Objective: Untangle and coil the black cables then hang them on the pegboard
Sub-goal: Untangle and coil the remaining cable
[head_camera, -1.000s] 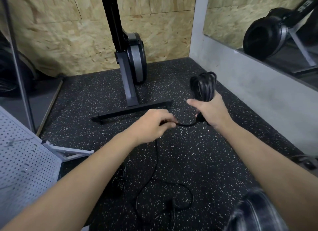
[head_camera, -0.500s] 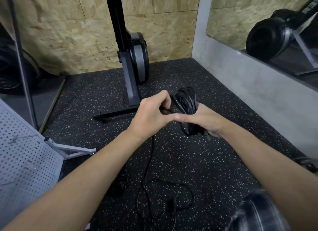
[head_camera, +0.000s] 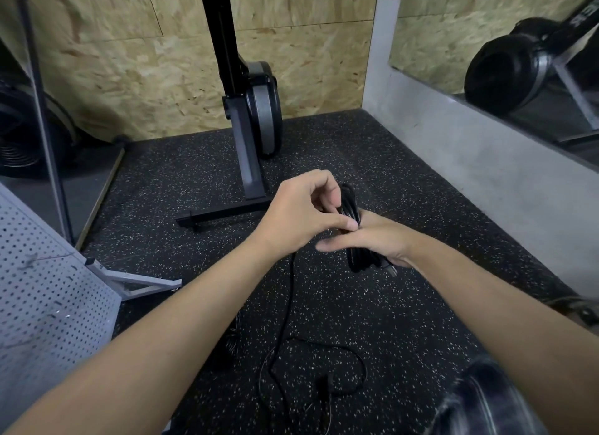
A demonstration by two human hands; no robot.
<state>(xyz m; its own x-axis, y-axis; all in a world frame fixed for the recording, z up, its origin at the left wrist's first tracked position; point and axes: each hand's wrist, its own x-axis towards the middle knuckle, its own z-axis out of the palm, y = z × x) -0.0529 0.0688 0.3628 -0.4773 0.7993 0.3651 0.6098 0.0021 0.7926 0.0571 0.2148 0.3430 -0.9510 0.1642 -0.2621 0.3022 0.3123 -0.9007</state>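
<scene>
**Black cable (head_camera: 289, 292) part-wound, both grips on it, held above the floor (head_camera: 405, 337).**

Right grip (head_camera: 379, 240) grasps the wound bundle (head_camera: 359, 259) across its middle, with a plug (head_camera: 392, 270) poking out below the palm. Left grip (head_camera: 301, 214) pinches the strand where it meets the loops. The rest hangs from the hands and lies in slack curls on the floor. It looks light, limp and a bit springy (turns likely to slip or pop open if the hold slackens), so best clamped across all turns at once, feeding the free strand through the fingertips. Hard to tell: the number of turns, since the left fingers cover the top; the far end, lost at the bottom edge; and a dark clump (head_camera: 231, 340) under the left forearm, maybe another cable. Pegboard (head_camera: 48, 305) stands at left, cut off, hooks not made out.
</scene>
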